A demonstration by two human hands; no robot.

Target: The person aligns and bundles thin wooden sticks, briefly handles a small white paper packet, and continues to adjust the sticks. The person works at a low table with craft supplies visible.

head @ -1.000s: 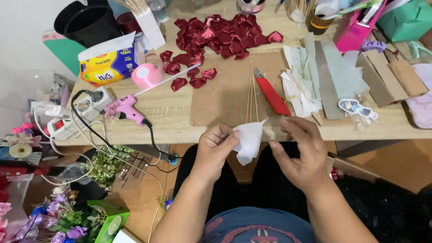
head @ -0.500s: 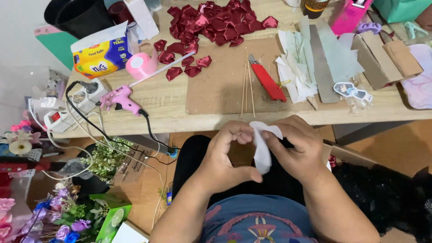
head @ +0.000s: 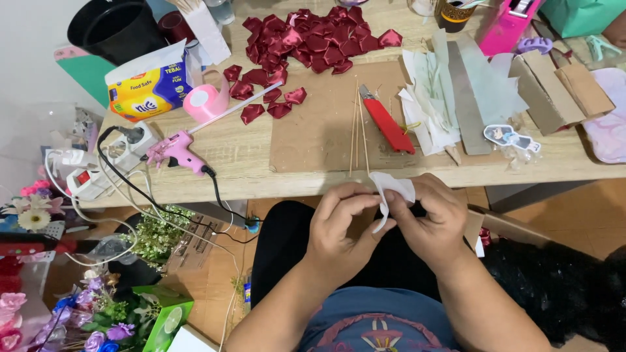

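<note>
White ribbon piece [head: 390, 189] between both hands' fingers [head: 355, 199].

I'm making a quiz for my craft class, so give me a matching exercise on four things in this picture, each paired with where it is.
Things:
1. white paper piece
2. pink glue gun
3. red box cutter
4. dark red fabric petals

Places:
A. heaped at the far side of the table
B. on the brown cardboard sheet, beside thin wooden sticks
C. pinched between the left hand and right hand
D. near the white power strip

Pairs: 1-C, 2-D, 3-B, 4-A
</note>
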